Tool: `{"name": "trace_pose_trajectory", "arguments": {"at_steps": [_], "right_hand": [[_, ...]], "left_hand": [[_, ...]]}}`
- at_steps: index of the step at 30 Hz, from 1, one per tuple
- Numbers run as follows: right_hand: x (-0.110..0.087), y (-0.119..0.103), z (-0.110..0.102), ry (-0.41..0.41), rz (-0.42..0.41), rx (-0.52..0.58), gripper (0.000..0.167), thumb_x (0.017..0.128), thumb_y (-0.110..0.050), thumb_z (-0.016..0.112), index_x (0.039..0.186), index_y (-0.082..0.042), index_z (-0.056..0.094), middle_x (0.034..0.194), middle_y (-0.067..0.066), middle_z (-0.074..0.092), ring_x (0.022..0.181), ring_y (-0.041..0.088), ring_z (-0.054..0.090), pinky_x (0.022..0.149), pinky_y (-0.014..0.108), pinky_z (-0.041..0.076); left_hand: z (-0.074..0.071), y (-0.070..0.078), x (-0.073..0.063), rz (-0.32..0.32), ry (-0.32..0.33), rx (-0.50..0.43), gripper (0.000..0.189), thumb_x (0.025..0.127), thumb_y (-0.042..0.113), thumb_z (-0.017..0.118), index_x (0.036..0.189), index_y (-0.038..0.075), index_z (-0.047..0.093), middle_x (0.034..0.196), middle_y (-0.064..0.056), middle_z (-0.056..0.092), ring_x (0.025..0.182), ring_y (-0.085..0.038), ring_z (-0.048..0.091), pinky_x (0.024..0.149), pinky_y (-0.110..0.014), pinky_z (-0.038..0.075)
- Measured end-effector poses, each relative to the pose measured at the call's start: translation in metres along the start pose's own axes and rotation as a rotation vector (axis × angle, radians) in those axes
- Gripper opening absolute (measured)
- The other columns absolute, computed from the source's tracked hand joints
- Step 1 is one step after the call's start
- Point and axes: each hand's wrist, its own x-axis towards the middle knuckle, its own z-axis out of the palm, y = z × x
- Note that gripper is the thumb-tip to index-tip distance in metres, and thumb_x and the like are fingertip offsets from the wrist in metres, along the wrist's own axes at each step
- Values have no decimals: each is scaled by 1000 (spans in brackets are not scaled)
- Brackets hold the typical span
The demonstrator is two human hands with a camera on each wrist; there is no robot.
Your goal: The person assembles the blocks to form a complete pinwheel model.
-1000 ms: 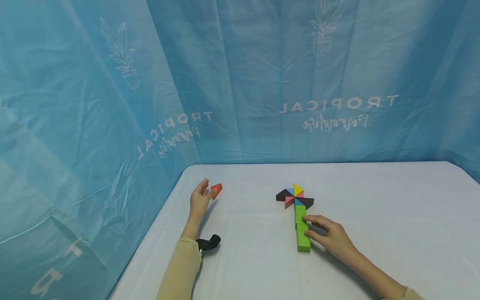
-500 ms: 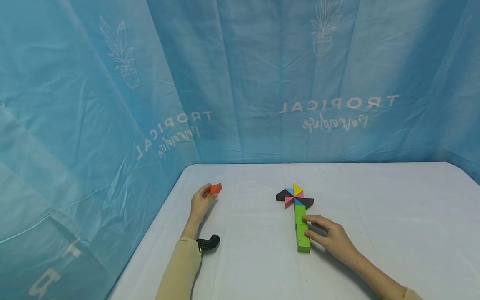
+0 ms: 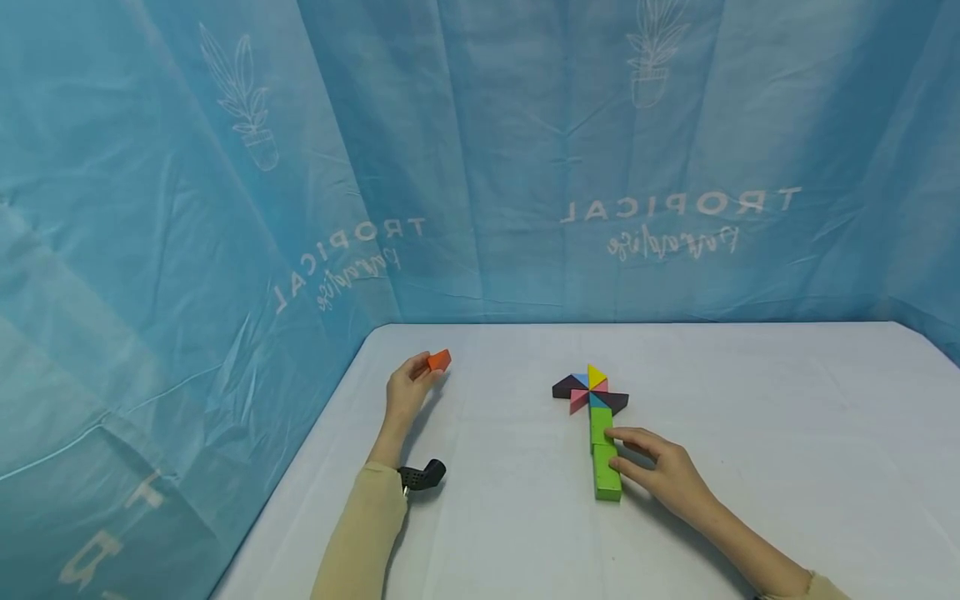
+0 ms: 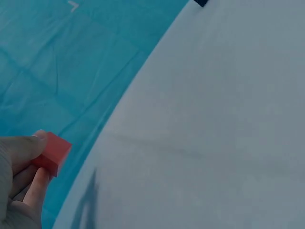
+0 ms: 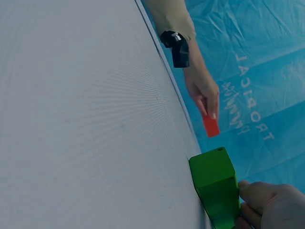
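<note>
In the head view my left hand (image 3: 407, 392) pinches a small orange block (image 3: 439, 360) between thumb and fingers, held above the far left of the table. The left wrist view shows the same orange block (image 4: 53, 153) from closer up, partly hidden by the fingertips. My right hand (image 3: 670, 477) touches the right side of two green blocks (image 3: 607, 472) laid end to end, its thumb and forefinger apart. Above the green blocks a pinwheel shape lies flat, made of several small pieces, among them a yellow triangle (image 3: 596, 377), black pieces (image 3: 567, 388) and pink triangles (image 3: 578, 400).
A white cloth (image 3: 510, 500) covers the table. Blue printed curtains (image 3: 525, 167) hang behind it and along its left side. A black wrist-worn device (image 3: 423, 475) sticks out from the left sleeve.
My left hand has closed its fingers on the orange block and carried it slightly away and to the right. The right hand, green blocks and pinwheel pieces keep their places.
</note>
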Motion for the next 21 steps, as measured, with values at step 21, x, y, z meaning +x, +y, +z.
{"name": "trace_pose_trajectory", "arguments": {"at_steps": [21], "right_hand": [[2,4,-1,-16,21,10,39,85,-23,72,121,-11,63,118,-3,63,110,19,58,90,33,49]], "left_hand": [[63,103,-20,136,-187,-140,47,85,4,69,127,-10,52,125,-25,55,113,-34,55,89,-31,50]]}}
